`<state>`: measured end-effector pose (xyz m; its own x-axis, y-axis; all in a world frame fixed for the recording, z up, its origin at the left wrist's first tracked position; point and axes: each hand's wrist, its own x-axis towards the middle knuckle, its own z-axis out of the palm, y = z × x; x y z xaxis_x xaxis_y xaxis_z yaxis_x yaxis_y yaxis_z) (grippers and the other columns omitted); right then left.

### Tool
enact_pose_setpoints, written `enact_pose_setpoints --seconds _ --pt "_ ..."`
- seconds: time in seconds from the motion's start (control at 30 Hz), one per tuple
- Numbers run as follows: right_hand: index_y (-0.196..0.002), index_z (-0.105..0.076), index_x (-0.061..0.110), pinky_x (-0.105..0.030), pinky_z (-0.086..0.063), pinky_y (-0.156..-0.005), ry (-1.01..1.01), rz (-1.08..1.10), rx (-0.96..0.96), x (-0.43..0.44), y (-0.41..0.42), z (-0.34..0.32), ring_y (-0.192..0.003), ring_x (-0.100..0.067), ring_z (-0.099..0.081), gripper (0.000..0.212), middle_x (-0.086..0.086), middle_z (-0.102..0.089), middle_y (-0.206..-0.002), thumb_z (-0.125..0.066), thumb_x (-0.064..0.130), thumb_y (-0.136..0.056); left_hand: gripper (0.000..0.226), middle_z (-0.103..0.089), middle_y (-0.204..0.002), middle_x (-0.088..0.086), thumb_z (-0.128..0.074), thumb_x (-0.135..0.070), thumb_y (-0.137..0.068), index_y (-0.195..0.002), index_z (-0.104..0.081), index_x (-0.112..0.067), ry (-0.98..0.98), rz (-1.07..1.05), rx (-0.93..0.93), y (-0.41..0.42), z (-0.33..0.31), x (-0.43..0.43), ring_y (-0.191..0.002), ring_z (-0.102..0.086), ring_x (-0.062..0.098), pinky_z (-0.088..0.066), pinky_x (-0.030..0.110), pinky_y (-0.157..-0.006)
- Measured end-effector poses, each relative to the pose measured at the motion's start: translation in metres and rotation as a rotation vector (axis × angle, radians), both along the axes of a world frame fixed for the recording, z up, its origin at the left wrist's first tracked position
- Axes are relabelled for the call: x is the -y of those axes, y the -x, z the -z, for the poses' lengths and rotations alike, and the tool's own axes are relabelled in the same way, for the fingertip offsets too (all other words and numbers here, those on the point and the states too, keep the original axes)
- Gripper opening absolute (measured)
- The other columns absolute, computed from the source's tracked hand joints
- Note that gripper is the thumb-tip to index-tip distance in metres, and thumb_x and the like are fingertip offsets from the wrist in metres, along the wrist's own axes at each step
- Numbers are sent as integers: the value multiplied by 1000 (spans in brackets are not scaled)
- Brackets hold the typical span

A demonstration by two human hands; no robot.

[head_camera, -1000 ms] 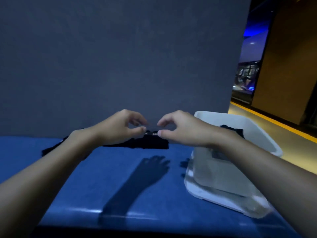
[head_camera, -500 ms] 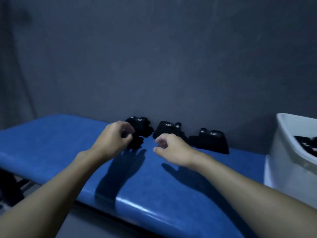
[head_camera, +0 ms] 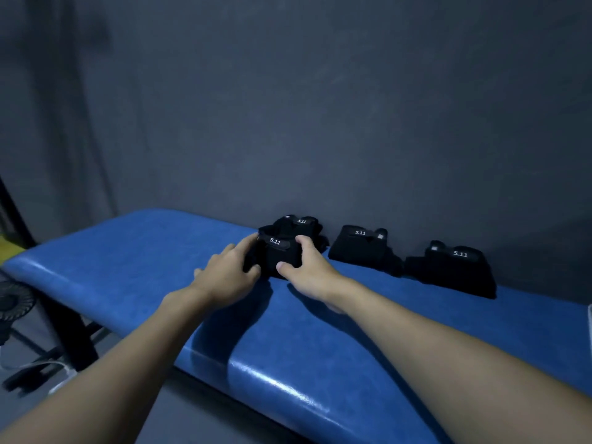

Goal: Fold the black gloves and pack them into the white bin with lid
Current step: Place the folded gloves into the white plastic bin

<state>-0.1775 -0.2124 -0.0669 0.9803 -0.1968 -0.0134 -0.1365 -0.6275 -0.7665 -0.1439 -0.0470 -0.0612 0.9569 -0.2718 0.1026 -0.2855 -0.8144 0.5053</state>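
Both hands have closed in on the nearest glove since half a second ago, when the right hand hung free above the padding. Now the left hand [head_camera: 229,270] and the right hand [head_camera: 309,267] grasp a folded black fabric glove [head_camera: 275,253] with a white "5.11" label from either side. Their thumbs are at its near edge and their fingers curl over its top. It sits on the blue padded vinyl table [head_camera: 320,363], near the dark grey wall [head_camera: 320,123]. A second folded black glove [head_camera: 299,223] lies just behind it, touching it, against the wall. To the right, a third folded black glove [head_camera: 360,248] and a fourth folded black glove [head_camera: 455,270] rest apart along the table's far edge. A pale sliver of the white plastic bin [head_camera: 590,315] shows at the right edge of the frame; its lid cannot be made out. A black floor fan [head_camera: 12,302] stands at lower left, beside the table.
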Motion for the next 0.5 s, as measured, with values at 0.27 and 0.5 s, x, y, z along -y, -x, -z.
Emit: enact_pose_setpoints --seconds 0.27,0.5 --pt "-143 -35 35 -50 -30 -111 184 67 -28 4 -3 -3 -134 -32 -34 57 -5 -44 -142 -50 55 -91 49 -46 -142 9 -53 -27 -97 -145 -44 -27 87 40 -23 -2 4 -1 -134 -42 25 -38 40 -107" --pt "-105 -45 31 -48 -43 -99 108 89 33 10 -10 1 -108 -26 -54 34 4 -57 -113 -57 56 -86 48 -59 -112 7 -60 -35 -95 -138 -47 -17 240 1 -22 -1 3 4 -94 -58 20 -41 27 -79"
